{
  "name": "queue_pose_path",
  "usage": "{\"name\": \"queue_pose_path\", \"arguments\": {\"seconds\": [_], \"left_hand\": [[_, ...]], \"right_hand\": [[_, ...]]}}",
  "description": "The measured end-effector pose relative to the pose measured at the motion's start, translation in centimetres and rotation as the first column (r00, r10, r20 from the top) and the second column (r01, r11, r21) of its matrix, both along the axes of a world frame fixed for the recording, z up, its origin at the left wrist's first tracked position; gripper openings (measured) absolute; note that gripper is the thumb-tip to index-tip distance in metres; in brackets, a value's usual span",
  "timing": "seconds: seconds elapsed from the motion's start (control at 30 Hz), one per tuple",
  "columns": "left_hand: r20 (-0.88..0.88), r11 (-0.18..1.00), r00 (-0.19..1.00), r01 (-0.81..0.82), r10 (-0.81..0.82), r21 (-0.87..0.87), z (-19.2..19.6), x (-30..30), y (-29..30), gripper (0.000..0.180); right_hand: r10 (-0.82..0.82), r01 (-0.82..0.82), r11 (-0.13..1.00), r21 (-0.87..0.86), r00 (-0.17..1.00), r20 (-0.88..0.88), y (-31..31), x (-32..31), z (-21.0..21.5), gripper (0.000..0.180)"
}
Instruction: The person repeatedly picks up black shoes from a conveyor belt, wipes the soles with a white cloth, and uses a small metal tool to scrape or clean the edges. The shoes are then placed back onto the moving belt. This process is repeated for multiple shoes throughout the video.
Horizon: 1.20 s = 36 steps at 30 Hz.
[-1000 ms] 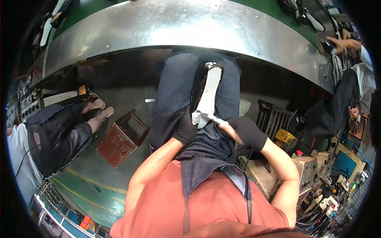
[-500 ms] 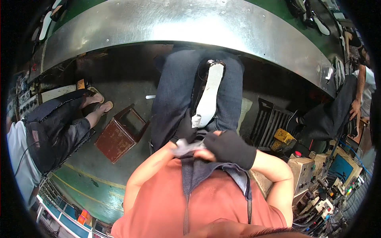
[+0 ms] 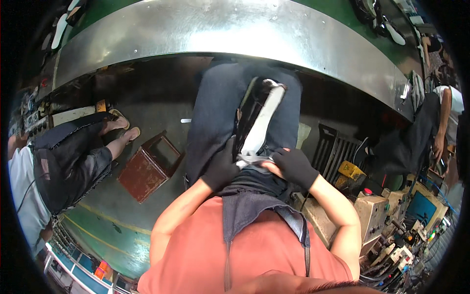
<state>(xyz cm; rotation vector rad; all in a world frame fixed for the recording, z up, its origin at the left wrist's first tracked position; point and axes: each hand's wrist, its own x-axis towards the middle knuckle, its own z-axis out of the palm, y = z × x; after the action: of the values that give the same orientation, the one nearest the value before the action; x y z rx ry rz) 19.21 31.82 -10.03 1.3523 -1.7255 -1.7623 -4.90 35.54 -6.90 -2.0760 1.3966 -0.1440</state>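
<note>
A glossy black shoe (image 3: 248, 122) with a long white sole face (image 3: 264, 120) stands tilted between my knees, one end towards the bench. My left hand (image 3: 223, 165), in a black fingerless glove, is closed around its near end. A pale grey strip-like piece (image 3: 255, 159) crosses that near end; whether it is tape, cloth or a tool I cannot make out. My right hand (image 3: 293, 166), gloved the same way, is closed with its thumb and fingers at the strip's right end. My right fingertips are partly hidden.
A metal-edged bench (image 3: 235, 32) curves ahead of me. At left are a brown box-like stool (image 3: 147, 169) and a seated person (image 3: 73, 157). To the right stand a black slatted crate (image 3: 330, 152), a yellow object (image 3: 350, 170), machine boxes (image 3: 372, 213) and another person (image 3: 445, 112).
My right hand has moved right and slightly forward, away from my waist. The pale strip now lies at the shoe's near end. The shoe has turned, showing more of its black side.
</note>
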Motion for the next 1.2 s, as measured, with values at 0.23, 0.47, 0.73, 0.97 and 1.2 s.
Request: {"name": "queue_pose_path", "arguments": {"seconds": [0.23,0.47,0.73,0.97,1.2], "left_hand": [[-0.236,0.959,0.929,-0.272,0.284,0.081,10.4,5.5,-7.7,0.052],[-0.098,0.968,0.99,-0.119,0.1,-0.219,-3.9,-5.0,-3.8,0.095],[-0.212,0.968,0.976,-0.095,0.045,-0.231,-4.9,-4.2,-1.2,0.089],[-0.117,0.987,0.986,0.107,-0.121,-0.124,-5.9,-1.7,-1.3,0.084],[-0.289,0.989,0.948,0.108,-0.132,-0.097,-4.1,-1.0,-2.2,0.093]], "right_hand": [[-0.446,0.404,0.886,0.228,0.878,0.174,3.1,-4.1,6.4,0.022],[-0.598,0.428,0.768,0.476,0.746,0.293,1.9,-2.5,6.5,0.032],[-0.252,0.212,0.877,0.431,0.967,0.037,-2.5,-3.8,4.6,0.041],[-0.001,0.062,0.984,0.167,0.941,-0.34,-4.2,1.0,6.0,0.04],[0.009,0.011,0.996,0.086,0.973,-0.229,-4.0,-1.0,4.4,0.039]]}}
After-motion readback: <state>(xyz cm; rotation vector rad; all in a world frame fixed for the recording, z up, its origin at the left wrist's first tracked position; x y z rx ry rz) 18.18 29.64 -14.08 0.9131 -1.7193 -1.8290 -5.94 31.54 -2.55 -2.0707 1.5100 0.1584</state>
